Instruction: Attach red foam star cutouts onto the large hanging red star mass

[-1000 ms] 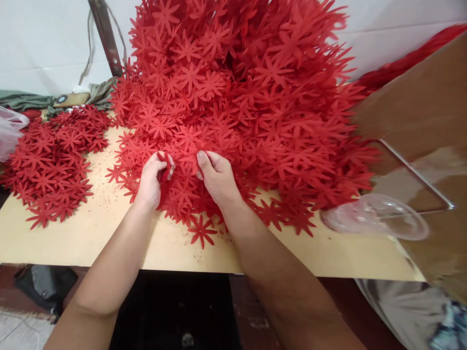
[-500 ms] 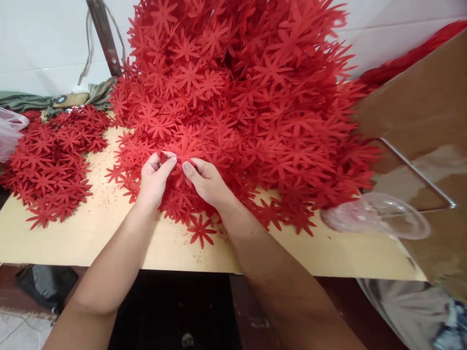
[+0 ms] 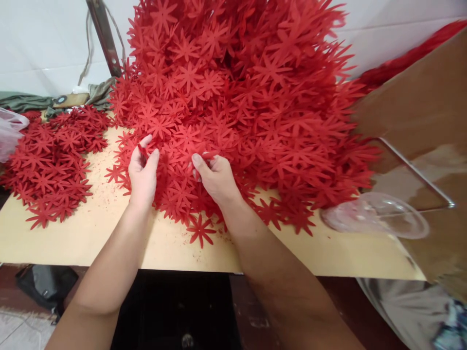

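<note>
My left-hand fingers point(image 3: 153, 156) are pinched narrow on a small red flower cutout point(image 3: 143, 151), thumb and forefinger closing over it just at the near-left foot of the big red pile point(image 3: 241, 97). The left hand point(image 3: 143, 176) sits with its heel low over the flowers at the pile's edge. On the other side, my right-hand fingers point(image 3: 198, 162) are curled down into the pile, gripping what looks like the petal of another cutout; I cannot tell whether it is one piece or several stuck together. The right hand point(image 3: 217, 177) rests on the pile's front slope, close to the left one.

To do this well, I judge the pinch should stay at the petal tips, and light, since the thin pieces would likely crease if squeezed. I would lift one piece clear, so that its neighbours do not drag off with it.

A separate flat heap of flowers point(image 3: 51, 160) lies to the left on the desk point(image 3: 109, 238), and a single stray flower point(image 3: 201, 230) lies near the front edge. A clear plastic lid point(image 3: 377, 215) rests at the right, beside a brown cardboard box point(image 3: 423, 107).
</note>
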Available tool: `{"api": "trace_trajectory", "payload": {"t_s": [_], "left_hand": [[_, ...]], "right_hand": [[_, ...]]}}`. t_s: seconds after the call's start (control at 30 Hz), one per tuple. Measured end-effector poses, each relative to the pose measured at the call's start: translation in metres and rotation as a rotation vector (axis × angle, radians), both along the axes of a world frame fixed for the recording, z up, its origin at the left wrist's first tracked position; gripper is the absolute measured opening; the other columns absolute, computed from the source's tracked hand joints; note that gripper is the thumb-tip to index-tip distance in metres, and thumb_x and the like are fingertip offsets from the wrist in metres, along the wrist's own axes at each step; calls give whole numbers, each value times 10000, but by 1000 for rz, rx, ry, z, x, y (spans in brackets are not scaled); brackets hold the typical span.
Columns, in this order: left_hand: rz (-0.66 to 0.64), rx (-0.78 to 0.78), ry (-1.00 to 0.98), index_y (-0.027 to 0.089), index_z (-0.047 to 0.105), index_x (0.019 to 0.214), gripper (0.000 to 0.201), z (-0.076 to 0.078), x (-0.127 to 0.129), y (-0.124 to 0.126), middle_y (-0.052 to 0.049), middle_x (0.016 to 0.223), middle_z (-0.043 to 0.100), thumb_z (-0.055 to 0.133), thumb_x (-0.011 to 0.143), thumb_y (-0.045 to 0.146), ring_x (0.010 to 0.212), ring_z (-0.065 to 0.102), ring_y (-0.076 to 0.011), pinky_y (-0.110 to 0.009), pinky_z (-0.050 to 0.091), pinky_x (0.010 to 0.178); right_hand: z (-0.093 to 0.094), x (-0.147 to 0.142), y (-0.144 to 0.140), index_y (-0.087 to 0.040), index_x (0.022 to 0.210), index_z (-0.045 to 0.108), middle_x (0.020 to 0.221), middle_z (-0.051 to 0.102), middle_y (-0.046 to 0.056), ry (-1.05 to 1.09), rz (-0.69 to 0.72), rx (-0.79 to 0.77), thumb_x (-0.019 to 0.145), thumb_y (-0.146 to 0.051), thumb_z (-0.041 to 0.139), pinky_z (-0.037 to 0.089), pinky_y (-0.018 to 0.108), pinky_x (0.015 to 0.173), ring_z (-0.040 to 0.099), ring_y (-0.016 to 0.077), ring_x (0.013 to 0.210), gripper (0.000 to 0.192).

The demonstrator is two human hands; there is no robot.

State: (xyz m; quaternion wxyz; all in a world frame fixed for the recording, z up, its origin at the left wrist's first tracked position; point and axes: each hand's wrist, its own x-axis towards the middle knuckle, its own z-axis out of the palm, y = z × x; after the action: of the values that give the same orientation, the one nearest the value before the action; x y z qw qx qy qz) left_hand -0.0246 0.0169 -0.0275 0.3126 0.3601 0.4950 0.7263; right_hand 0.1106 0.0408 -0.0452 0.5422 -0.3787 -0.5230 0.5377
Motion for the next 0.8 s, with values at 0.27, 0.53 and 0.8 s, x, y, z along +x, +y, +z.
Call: {"api": "trace_trajectory", "payload": {"t_s": [0.27, 0.53, 0.8], "left_hand": [[-421, -115, -4, 184, 689, 794, 228, 1, 20, -10, 27, 717, 658, 786, 607, 273, 639, 574, -75, -204, 467, 670], [-269, -48, -171, 167, 557, 611, 253, 0, 21, -8, 73, 542, 537, 779, 617, 290, 490, 472, -34, -176, 408, 533], [-142, -94, -278, 183, 500, 637, 314, -1, 5, 0, 100, 509, 441, 786, 595, 305, 413, 336, -17, -173, 298, 427]], "right_hand": [[10, -3, -6, -179, 520, 449, 472, 397, -60, -26, 79, 27, 564, -698, 632, 354, 223, 485, 354, 46, 475, 552], [9, -3, -10, -196, 599, 445, 503, 412, -63, 3, 230, 8, 657, -699, 568, 353, 212, 464, 374, 46, 460, 520], [-2, 11, 9, -208, 840, 568, 773, 569, 3, -64, -188, 153, 721, -564, 614, 464, 251, 641, 515, 96, 668, 378]]}}
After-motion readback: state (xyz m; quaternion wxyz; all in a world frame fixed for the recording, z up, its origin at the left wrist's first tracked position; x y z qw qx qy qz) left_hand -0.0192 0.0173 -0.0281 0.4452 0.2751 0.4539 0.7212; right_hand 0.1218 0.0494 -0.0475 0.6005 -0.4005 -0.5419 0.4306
